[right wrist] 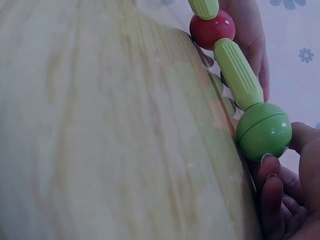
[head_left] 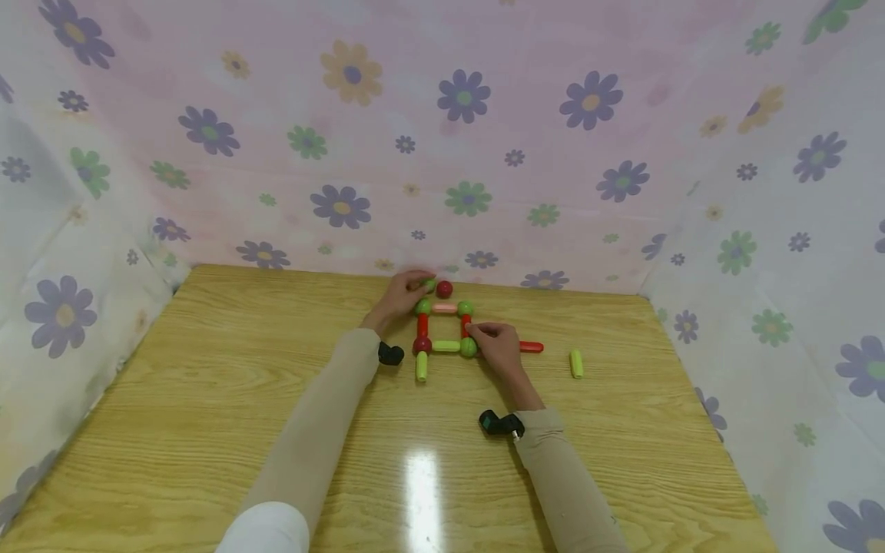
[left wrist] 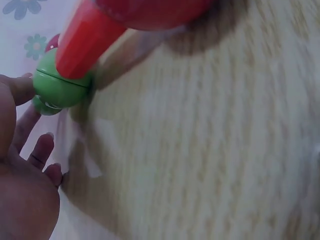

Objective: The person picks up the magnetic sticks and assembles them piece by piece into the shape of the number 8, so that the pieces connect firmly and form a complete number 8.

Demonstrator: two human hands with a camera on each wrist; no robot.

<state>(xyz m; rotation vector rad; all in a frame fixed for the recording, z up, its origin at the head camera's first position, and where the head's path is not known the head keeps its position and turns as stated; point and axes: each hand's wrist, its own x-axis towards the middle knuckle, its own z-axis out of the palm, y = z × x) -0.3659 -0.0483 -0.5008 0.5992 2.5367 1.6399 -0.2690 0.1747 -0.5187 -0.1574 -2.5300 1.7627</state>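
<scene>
Left hand [head_left: 402,295] pinches ball [head_left: 430,285], right hand [head_left: 501,349] grips frame [head_left: 446,346]; lime rod [head_left: 422,369] points toward person [head_left: 321,430].

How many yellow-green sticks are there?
3: a stick between the nearer red ball and a green ball, another stick on that ball's near side, and a loose stick at right. The right hand may hide more.

The frame [head_left: 445,346] lies on the desk [head_left: 242,399], a ball [head_left: 445,289] behind it beside the left hand [head_left: 402,296]. Right of the right hand [head_left: 499,349] lies a loose rod [head_left: 577,364].
</scene>
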